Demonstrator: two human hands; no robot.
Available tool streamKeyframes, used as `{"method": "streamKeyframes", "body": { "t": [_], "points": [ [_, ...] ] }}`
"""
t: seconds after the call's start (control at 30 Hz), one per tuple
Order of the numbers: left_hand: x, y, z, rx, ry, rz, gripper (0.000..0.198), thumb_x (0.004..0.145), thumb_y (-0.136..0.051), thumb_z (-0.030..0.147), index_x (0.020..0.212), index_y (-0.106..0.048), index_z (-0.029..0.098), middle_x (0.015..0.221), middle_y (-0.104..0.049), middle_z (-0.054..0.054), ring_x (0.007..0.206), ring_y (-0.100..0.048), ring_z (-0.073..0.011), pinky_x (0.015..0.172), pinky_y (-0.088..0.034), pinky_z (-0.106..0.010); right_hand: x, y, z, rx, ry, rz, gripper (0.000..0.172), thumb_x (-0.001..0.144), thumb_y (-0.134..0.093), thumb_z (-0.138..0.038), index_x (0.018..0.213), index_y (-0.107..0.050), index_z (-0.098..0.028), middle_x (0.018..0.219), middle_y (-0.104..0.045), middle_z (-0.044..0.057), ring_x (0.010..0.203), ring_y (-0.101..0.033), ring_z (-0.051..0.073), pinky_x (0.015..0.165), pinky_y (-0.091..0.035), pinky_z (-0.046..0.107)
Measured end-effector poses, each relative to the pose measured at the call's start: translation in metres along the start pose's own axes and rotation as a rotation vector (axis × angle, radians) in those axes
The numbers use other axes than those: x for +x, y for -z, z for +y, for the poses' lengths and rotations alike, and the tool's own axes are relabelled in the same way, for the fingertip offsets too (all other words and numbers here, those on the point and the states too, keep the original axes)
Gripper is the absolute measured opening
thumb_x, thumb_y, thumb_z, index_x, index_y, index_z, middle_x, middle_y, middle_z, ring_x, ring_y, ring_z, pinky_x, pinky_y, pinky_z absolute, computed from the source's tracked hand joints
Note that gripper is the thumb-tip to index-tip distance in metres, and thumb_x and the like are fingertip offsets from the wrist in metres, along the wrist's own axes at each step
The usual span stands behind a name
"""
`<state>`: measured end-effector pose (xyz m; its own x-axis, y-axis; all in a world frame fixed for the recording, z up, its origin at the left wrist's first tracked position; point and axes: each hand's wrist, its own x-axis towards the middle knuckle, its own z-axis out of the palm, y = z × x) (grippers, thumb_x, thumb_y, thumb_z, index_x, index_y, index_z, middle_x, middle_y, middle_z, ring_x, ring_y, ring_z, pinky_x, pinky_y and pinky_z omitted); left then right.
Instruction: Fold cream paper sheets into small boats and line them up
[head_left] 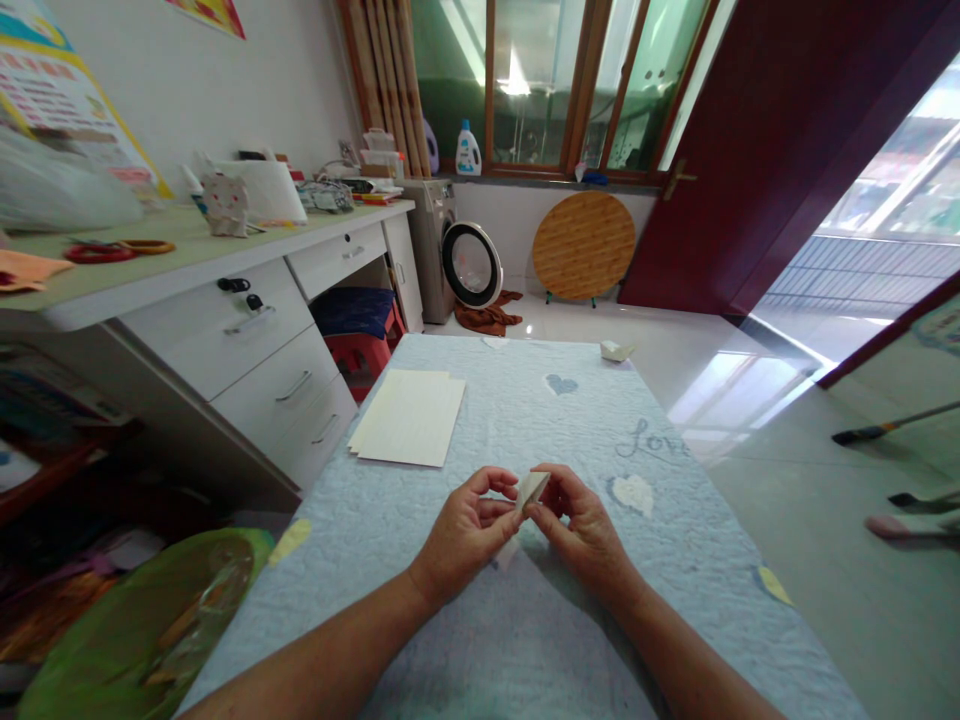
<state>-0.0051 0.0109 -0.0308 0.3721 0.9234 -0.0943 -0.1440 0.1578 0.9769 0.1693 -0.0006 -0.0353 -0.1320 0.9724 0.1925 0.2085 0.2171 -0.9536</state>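
Note:
Over a pale blue quilted tablecloth [480, 640], my left hand [465, 530] and my right hand [581, 525] meet at the middle. Between their fingertips they pinch a small folded piece of cream paper [531, 490], its pointed end raised. A stack of cream paper sheets [409, 417] lies flat on the cloth, left of and beyond my hands. Farther off, near the cloth's far edge, sits a small folded paper piece [616, 351]. Neither hand touches these.
A white drawer desk [262, 335] with scissors and clutter runs along the left. A green bag [142, 625] sits below the cloth's left edge. Beyond stand a red stool [356, 355], a washing machine [442, 250] and a round wooden tabletop [583, 245]. A tiled floor [795, 530] lies right.

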Motion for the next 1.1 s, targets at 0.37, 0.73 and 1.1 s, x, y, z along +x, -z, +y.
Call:
{"method": "streamKeyframes", "body": {
  "t": [0.37, 0.73, 1.1],
  "points": [
    [-0.004, -0.010, -0.002, 0.106, -0.044, 0.023, 0.024, 0.079, -0.064, 0.019, 0.091, -0.044, 0.021, 0.064, -0.062, 0.006, 0.046, -0.045, -0.0045, 0.047, -0.034, -0.014, -0.002, -0.006, 0.008, -0.174, 0.020, 0.115, 0.021, 0.073, -0.050, -0.009, 0.087, -0.042, -0.023, 0.070, -0.044, -0.006, 0.059, -0.043, 0.010, 0.054, -0.033, 0.022],
    [-0.001, -0.007, -0.006, -0.115, -0.020, 0.007, 0.018, 0.079, -0.060, 0.019, 0.093, -0.049, 0.020, 0.068, -0.066, 0.004, 0.057, -0.053, -0.0076, 0.055, -0.038, -0.016, 0.001, -0.002, -0.002, -0.125, 0.200, 0.027, 0.021, 0.073, -0.045, -0.004, 0.083, -0.052, -0.021, 0.084, -0.046, 0.000, 0.073, -0.046, 0.014, 0.060, -0.037, 0.024],
    [-0.004, -0.001, -0.004, -0.033, 0.000, -0.027, 0.018, 0.080, -0.062, 0.027, 0.093, -0.054, 0.017, 0.069, -0.062, 0.002, 0.056, -0.052, -0.0087, 0.052, -0.038, -0.018, 0.002, -0.001, 0.006, 0.036, -0.047, 0.016, 0.005, 0.083, -0.058, -0.022, 0.082, -0.053, -0.021, 0.073, -0.046, -0.003, 0.065, -0.045, 0.012, 0.059, -0.036, 0.026]
  ]
}}
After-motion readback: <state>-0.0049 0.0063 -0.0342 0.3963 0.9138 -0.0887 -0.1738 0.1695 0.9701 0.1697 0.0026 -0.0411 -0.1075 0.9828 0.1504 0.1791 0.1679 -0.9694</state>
